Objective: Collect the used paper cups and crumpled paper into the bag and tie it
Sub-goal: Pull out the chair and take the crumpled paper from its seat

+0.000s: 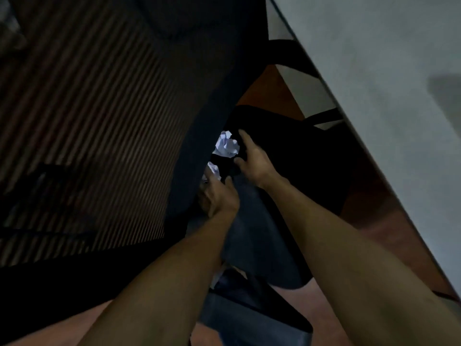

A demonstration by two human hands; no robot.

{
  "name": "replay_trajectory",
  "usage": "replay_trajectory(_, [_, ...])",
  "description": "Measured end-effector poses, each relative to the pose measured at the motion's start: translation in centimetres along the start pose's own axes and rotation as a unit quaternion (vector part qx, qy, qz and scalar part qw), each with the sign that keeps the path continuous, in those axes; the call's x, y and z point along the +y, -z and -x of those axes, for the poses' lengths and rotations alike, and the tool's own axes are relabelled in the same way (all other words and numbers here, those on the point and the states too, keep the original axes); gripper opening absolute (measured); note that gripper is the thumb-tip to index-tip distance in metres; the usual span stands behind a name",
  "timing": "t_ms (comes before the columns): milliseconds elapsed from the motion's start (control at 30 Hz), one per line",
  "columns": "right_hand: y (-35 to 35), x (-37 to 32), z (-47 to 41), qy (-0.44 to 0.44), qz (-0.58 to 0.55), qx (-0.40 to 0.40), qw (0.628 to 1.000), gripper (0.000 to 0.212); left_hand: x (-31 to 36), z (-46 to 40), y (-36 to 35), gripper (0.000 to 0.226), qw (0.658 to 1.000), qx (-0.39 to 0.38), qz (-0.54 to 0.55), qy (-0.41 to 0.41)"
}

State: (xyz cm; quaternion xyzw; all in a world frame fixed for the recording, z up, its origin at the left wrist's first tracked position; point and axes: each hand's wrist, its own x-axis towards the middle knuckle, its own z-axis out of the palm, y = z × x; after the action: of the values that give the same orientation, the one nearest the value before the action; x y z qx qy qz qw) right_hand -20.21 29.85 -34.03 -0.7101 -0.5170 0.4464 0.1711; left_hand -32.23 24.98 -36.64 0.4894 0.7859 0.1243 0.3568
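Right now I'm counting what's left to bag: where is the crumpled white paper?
In the head view, the crumpled paper sits mid-frame, just left of the right hand's fingertips, with the left hand below it.

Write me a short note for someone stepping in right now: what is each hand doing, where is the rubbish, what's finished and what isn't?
Left hand: at the near edge of the black bag, fingers curled as if gripping it; the grip itself is too dark to confirm.
Right hand: fingers spread on the bag's far edge, apparently holding the mouth apart.
Crumpled paper: white, showing in the opening between the hands; a second scrap lies just below it.
Paper cups: none visible.
Done: some paper seems to be in the bag.
Left: find the cups, check for stray paper, tie the bag, which is not yet closed.
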Motion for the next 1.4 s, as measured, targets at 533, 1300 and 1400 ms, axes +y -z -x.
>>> replay_trajectory(533, [2.1, 0.4, 6.1, -0.055, -0.100, 0.136, 0.984, 0.006, 0.8, 2.8, 5.3, 0.061, 0.983, -0.088, 0.076, -0.140])
replay_trajectory(1300, [19.7, -7.4, 44.2, -0.208, -0.089, 0.596, 0.770, 0.034, 25.6, 26.5, 20.7, 0.053, 0.816, -0.284, 0.008, -0.503])
replay_trajectory(1400, [23.0, -5.4, 46.1, -0.212, -0.093, 0.610, 0.758, 0.038, 29.3, 29.5, 18.1, 0.049, 0.788, -0.288, -0.013, -0.544])
